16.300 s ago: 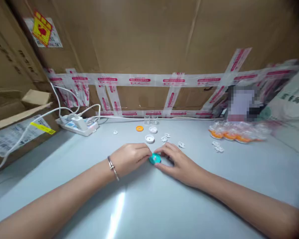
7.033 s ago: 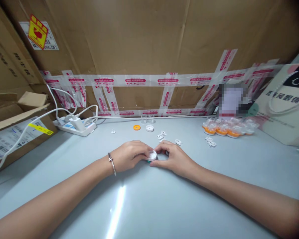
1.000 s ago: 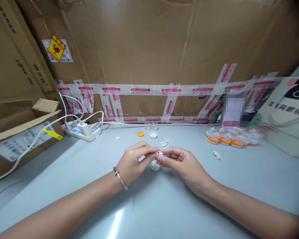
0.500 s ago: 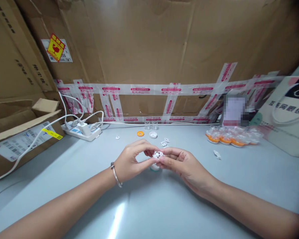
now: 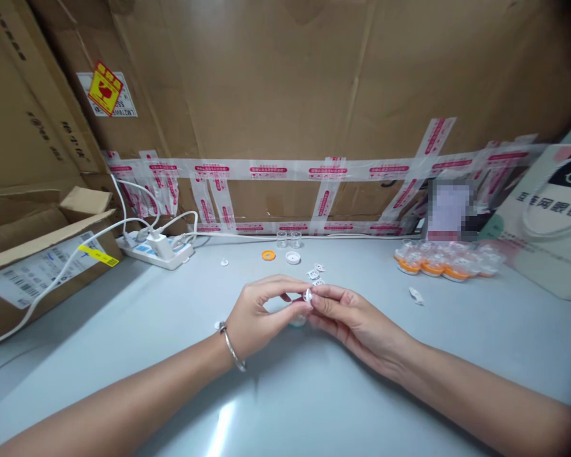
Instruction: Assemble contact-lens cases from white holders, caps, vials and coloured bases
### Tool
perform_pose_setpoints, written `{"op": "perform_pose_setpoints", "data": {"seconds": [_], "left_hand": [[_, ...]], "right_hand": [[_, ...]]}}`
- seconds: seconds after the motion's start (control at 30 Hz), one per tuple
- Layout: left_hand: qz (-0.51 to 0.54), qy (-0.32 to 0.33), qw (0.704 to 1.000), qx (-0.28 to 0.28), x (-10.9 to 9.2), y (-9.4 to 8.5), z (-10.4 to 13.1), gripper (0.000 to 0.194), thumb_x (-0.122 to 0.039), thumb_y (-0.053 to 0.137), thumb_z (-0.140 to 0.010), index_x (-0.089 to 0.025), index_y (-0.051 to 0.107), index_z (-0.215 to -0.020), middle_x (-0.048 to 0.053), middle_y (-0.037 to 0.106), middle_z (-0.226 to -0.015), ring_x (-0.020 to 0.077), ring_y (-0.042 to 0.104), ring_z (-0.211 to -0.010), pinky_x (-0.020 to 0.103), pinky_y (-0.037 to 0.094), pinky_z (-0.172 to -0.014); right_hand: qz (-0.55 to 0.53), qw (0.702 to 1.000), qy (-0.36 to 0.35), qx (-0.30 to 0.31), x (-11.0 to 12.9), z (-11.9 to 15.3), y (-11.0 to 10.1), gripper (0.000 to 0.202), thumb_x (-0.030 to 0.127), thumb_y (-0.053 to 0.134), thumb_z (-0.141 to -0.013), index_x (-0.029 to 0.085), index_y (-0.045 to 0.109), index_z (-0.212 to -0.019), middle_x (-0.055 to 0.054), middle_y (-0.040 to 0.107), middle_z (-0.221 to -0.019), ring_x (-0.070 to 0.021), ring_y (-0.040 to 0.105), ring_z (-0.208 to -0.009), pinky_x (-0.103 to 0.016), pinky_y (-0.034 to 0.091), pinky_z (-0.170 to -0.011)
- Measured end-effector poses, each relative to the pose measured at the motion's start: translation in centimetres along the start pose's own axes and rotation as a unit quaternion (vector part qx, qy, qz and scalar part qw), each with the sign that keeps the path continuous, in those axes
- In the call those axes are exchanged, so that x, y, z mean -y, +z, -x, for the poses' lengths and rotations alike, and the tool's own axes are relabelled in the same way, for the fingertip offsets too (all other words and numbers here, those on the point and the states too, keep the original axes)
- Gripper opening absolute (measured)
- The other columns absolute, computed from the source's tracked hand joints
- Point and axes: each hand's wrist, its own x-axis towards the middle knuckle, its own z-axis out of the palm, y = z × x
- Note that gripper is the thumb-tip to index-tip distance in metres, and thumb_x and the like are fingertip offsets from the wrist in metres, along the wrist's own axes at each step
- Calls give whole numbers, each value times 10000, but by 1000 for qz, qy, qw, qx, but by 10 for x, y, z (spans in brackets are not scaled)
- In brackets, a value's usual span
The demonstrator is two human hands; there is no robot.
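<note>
While both hands are meeting above grey table [image 5: 409,381], left hand [image 5: 259,317] and right hand [image 5: 354,320] are pinching small white plastic piece [image 5: 308,295] between fingertips, piece raised just off surface. Teal-and-white cap [image 5: 297,321] is sitting on table directly beneath, partly hidden by fingers. Bracelet [image 5: 232,346] is circling left wrist. Further back: orange ring [image 5: 268,255], white cap [image 5: 292,257], loose white pieces [image 5: 316,271], power strip [image 5: 155,249], orange-lidded containers [image 5: 445,261].

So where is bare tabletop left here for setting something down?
Bare grey table lies between the forearms, and between the power strip and left hand. Crowded: small white parts beyond the fingertips, orange-based cups far right.
</note>
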Motion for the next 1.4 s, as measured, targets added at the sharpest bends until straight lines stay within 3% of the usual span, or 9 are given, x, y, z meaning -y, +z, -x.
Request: {"op": "perform_pose_setpoints", "data": {"seconds": [0.33, 0.53, 0.83, 1.1, 1.23, 1.4], "left_hand": [[-199, 148, 968, -34, 4, 4, 2, 227, -136, 558, -793, -168, 622, -1009, 63, 662, -836, 150, 594, -764, 304, 513, -696], [-196, 128, 971, -45, 1, 4, 1, 251, -127, 557, -780, -166, 617, -1022, 58, 659, -847, 147, 587, -765, 297, 508, -698], [-133, 61, 987, -66, -4, 5, 1, 205, -133, 594, -760, -166, 651, -954, 45, 654, -762, 138, 592, -708, 288, 505, -676], [-166, 84, 980, -66, -6, 5, 1, 184, -154, 605, -752, -161, 651, -930, 41, 659, -747, 135, 587, -686, 291, 492, -668], [-171, 75, 980, -67, -5, 5, 1, 166, -169, 596, -760, -172, 650, -917, 34, 660, -739, 135, 590, -677, 286, 490, -656], [-209, 113, 967, -89, -3, 5, 1, 164, -165, 613, -738, -173, 647, -898, 23, 681, -743, 135, 606, -675, 295, 472, -673]], "right_hand": [[5, 1000, -22, 16, 4, -1, 2, 176, 270, 581, -798, 159, 707, -851, -41, 692, -828, -119, 626, -812, -256, 481, -840], [-8, 999, -21, 44, 1, -1, 0, 194, 245, 569, -814, 166, 691, -943, -45, 688, -892, -117, 617, -870, -241, 465, -872], [-57, 997, -18, 46, -1, -2, 1, 168, 202, 582, -805, 164, 697, -920, -45, 691, -902, -117, 620, -902, -237, 447, -916], [-71, 996, -14, 51, -1, -2, 3, 193, 178, 554, -825, 147, 682, -967, -58, 689, -920, -119, 614, -928, -230, 449, -918], [-75, 996, -15, 48, -2, -1, 2, 178, 183, 557, -821, 143, 689, -932, -60, 688, -917, -129, 610, -942, -244, 444, -928], [-78, 996, -15, 49, -3, 0, 3, 162, 203, 555, -822, 142, 698, -870, -60, 690, -890, -132, 612, -939, -240, 441, -928]]}}
